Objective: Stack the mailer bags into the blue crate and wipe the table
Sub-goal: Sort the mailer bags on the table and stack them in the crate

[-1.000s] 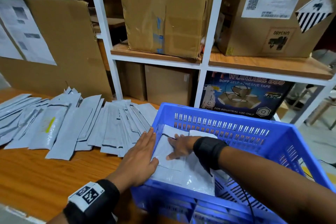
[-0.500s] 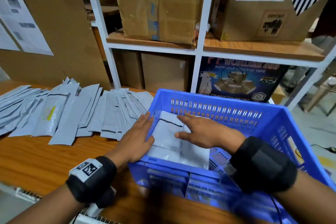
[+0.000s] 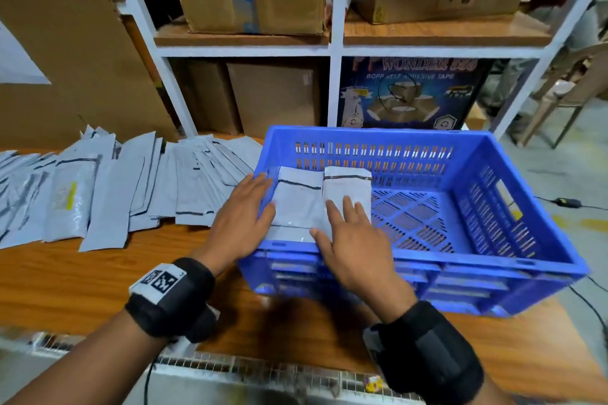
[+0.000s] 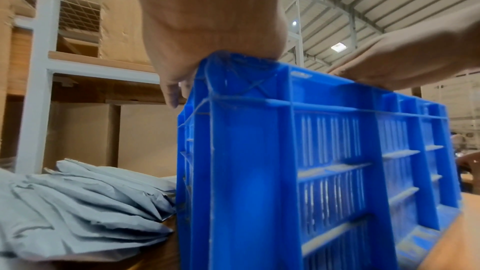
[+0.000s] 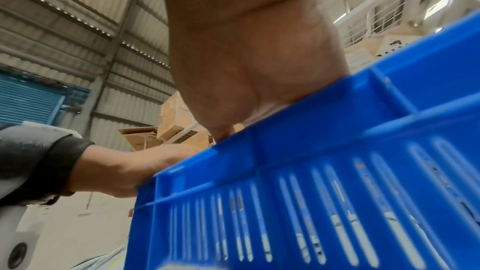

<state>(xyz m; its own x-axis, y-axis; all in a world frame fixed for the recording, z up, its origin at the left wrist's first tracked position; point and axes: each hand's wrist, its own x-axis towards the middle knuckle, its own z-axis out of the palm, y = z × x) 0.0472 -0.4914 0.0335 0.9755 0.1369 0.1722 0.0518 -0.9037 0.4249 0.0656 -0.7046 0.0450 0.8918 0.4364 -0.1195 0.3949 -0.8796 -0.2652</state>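
**Q:** What stage of the task does the figure show?

**A:** An early one. The blue slotted plastic crate [image 3: 424, 207] stands on the orange-brown wooden table [image 3: 65, 276], at its right end. Inside, against the crate's left wall, lies a small stack of grey plastic mailer bags [image 3: 299, 204], with a second, narrower bag [image 3: 347, 189] just beside it on the right. The rest of the crate floor is bare.

**Q:** How do the hands stand?

**A:** Both are flat, fingers extended, gripping nothing. The left hand [image 3: 243, 223] lies over the crate's near-left corner, fingertips touching the left edge of the stacked bags. The right hand [image 3: 352, 240] reaches over the near rim, its fingers pressing on the narrower bag. The wrist views show only the heel of each hand against the blue rim; the fingers are hidden there.

**Q:** What remains?

**A:** Most of it, judging by the layout. A long overlapping row of grey mailer bags [image 3: 115, 187] covers the table to the left of the crate, its nearest end just beside the crate wall. These are yet to be moved in. No cloth is visible, and the table cannot sensibly be wiped until the row is cleared.

**Q:** The step in hand?

**A:** Probably squaring and flattening the bags already in the crate.
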